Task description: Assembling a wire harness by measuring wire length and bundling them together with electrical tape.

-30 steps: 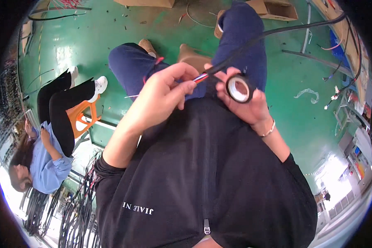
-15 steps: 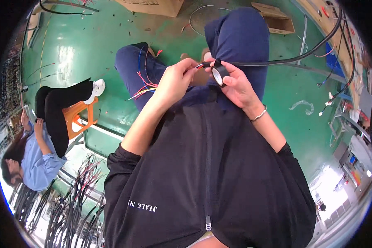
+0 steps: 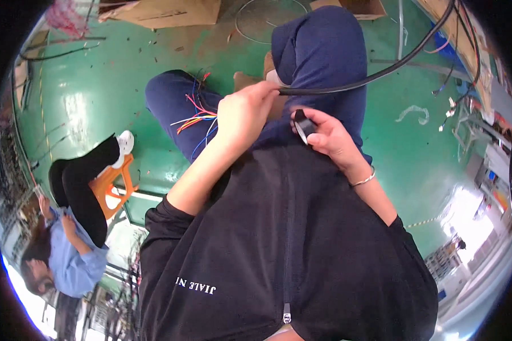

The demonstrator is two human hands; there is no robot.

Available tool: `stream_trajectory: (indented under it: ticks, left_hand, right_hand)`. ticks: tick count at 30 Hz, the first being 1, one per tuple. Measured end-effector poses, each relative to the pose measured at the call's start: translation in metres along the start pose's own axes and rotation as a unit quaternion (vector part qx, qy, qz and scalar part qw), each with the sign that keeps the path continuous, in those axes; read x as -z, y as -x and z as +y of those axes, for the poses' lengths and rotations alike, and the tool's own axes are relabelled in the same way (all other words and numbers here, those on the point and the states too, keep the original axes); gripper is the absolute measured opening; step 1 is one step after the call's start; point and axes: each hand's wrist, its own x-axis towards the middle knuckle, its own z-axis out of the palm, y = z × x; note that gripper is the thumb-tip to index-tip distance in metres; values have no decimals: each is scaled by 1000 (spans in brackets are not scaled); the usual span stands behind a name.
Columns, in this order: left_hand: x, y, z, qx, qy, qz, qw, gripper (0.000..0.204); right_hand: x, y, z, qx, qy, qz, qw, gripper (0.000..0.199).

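My left hand [image 3: 246, 115] is closed around the end of a thick black cable [image 3: 375, 74] that runs up and right across my blue trouser leg. Several thin coloured wires [image 3: 194, 116] fan out of that end to the left, over my other knee. My right hand [image 3: 327, 136] grips a roll of black tape [image 3: 303, 126] seen edge-on, just below the cable end. The two hands are close together above my lap, over my black top.
A person in a blue shirt and black trousers sits on an orange stool [image 3: 111, 184] at the lower left. Cardboard boxes [image 3: 165, 11] lie at the top on the green floor [image 3: 85, 102]. Metal frames with hanging cables [image 3: 466, 108] stand at the right.
The tape roll has turned from face-on to edge-on and dropped below the cable end. My left hand slid along to the cable's end. The coloured wires now show spread out at the left.
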Motion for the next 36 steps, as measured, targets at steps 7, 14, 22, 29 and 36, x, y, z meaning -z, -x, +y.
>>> stream_trajectory:
  ticks: [7, 14, 22, 29, 36]
  left_hand:
    - [21, -7, 30, 86, 244, -59, 964, 17]
    - [0, 21, 38, 136, 282, -59, 948, 16]
    - [5, 17, 54, 134, 225, -34, 964, 30]
    - [9, 13, 56, 147, 238, -66, 958, 27]
    - [8, 9, 59, 118, 225, -63, 965, 24]
  right_hand:
    - [-37, -29, 21, -1, -92, 126, 988, 46]
    - [-27, -29, 14, 99, -77, 26, 992, 59]
    - [-12, -28, -4, 96, -67, -58, 991, 64]
    - [-8, -26, 1, 62, -101, -72, 990, 68]
    - [-3, -27, 7, 66, -94, -82, 990, 66]
